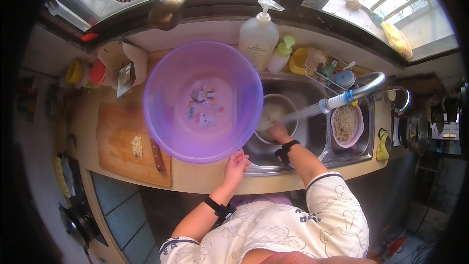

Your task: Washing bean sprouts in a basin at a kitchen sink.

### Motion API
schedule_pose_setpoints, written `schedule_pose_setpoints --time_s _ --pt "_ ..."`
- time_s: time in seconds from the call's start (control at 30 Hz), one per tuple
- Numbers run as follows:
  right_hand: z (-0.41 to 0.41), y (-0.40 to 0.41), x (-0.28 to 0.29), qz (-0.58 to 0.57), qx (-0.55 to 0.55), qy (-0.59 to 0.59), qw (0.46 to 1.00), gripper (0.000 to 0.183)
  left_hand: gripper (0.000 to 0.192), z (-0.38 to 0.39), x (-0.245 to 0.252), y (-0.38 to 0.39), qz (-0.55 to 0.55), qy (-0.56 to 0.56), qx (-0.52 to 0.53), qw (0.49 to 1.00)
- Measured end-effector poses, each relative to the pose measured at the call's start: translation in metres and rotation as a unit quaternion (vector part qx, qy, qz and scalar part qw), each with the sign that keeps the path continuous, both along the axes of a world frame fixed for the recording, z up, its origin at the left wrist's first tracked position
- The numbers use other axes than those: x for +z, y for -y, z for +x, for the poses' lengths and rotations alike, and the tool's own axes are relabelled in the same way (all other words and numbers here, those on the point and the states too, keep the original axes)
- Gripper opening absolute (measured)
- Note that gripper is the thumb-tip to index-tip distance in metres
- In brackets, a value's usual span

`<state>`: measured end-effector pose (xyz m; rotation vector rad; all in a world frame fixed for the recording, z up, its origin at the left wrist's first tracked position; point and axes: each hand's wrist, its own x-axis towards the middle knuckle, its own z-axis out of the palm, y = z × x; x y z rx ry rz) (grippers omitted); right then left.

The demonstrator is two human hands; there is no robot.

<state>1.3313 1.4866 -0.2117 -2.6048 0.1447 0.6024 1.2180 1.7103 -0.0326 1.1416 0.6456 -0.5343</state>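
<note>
My right hand [279, 132] reaches into a round metal pot [295, 108] in the steel sink, its fingertips in pale, cloudy contents that I cannot make out. Water sprays onto them from the white and blue nozzle of the faucet [335, 103]. Close to the lower rim of a large purple plastic basin [205, 146], my left hand [240, 161] is held with its fingers apart and nothing in it. The basin overlaps the counter and the sink's left edge, and has cartoon figures on its bottom.
A wooden cutting board [117, 150] at left bears chopped pale pieces [137, 147] and a knife [158, 156]. A pink basket [361, 132] of pale shreds stands in the right basin. Behind the sink are a pump bottle [258, 38] and a wire rack [322, 77]. A green cloth [383, 145] lies right.
</note>
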Motion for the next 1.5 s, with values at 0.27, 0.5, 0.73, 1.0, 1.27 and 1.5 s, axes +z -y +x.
schedule_pose_setpoints --time_s 0.27,0.5,0.73,1.0,1.27,1.5 --pt "-0.006 0.001 0.091 0.45 -0.315 -0.027 0.835 0.06 0.028 0.003 0.004 0.002 -0.02 0.003 0.0 1.0" --pt "-0.004 -0.007 0.097 -0.111 0.17 0.125 0.971 0.075 0.029 0.005 0.006 0.0 -0.021 -0.001 -0.01 1.0" --pt "0.002 0.007 0.015 -0.107 0.13 0.043 0.985 0.052 0.029 0.003 0.004 0.003 -0.005 -0.016 -0.018 1.0" --pt "0.008 -0.002 0.087 0.322 -0.241 -0.151 0.903 0.043 0.03 0.005 0.006 0.001 -0.018 -0.002 -0.004 1.0" --pt "0.01 0.017 0.023 -0.012 0.016 0.127 0.992 0.063 0.031 0.006 0.01 0.007 -0.013 -0.009 -0.017 1.0" --pt "0.014 0.002 0.034 0.292 -0.285 -0.14 0.902 0.047 0.031 0.001 0.006 0.003 -0.009 0.0 -0.015 1.0"
